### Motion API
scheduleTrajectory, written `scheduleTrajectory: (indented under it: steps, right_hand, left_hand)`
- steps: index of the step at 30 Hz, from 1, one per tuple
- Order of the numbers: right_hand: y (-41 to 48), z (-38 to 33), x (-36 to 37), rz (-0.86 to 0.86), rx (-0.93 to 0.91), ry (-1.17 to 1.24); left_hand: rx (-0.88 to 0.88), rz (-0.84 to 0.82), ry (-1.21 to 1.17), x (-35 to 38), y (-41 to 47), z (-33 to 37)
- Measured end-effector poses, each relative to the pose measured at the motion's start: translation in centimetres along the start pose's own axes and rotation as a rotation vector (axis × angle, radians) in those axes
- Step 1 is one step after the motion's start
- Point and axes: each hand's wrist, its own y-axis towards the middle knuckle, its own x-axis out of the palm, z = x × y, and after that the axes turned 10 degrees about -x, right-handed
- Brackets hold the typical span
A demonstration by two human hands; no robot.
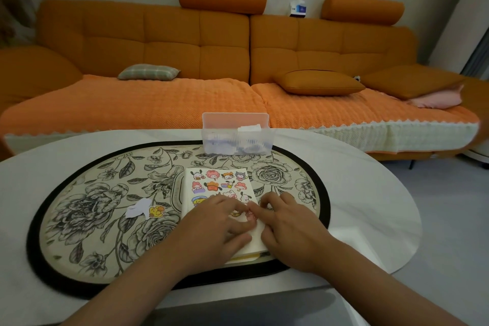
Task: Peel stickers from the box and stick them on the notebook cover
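L hand (219, 225) lying flat, straight fingers pressing white sticker-covered notebook cover (219, 190), R hand (288, 225) beside w/ bent fingers touching small pink sticker (250, 216), can't tell if pinching, notebook sitting on floral oval mat (92, 206) on white worktop (357, 193), clear plastic box (235, 137) standing behind, yellow loose sticker (156, 211) lying left

Notebook cover (188, 201): cream-white, with a yellow edge on the near side. Stickers (211, 185) on it: cartoon figures in pink, red, yellow, blue and black-and-white. Box (235, 137): clear walls, pale pink back. Loose sticker (156, 211): yellow. Scraps (139, 208) beside it: white. Mat (105, 206): beige, black-grey rose print, black border. Table (370, 206): white. Sofa (169, 42): burnt orange. Seat cover (158, 103): lighter orange (cream zigzag trim). Small cushion (148, 72): grey-green plaid. Cloth (436, 102): pink.
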Motion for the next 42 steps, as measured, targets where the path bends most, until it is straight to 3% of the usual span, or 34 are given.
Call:
scheduleTrajectory:
  steps: [10,18,35,42]
  right_hand:
    - [-1.0,0.3,-0.7,0.04,-0.012,0.042]
    - [-1.1,0.0,-0.7,0.041,-0.016,0.031]
    - [-0.3,0.3,-2.5,0.001,-0.056,0.01]
    - [3.0,-0.8,-3.4,0.14,0.001,0.066]
  left_hand:
    - [-0.081,0.07,-0.045,-0.3,0.2,0.8]
    - [-0.084,-0.017,0.142,-0.1,0.0,1.4]
    - [-0.123,0.01,-0.084,-0.9,0.3,0.8]
    - [-0.161,0.132,-0.244,-2.5,-1.0,-1.0]
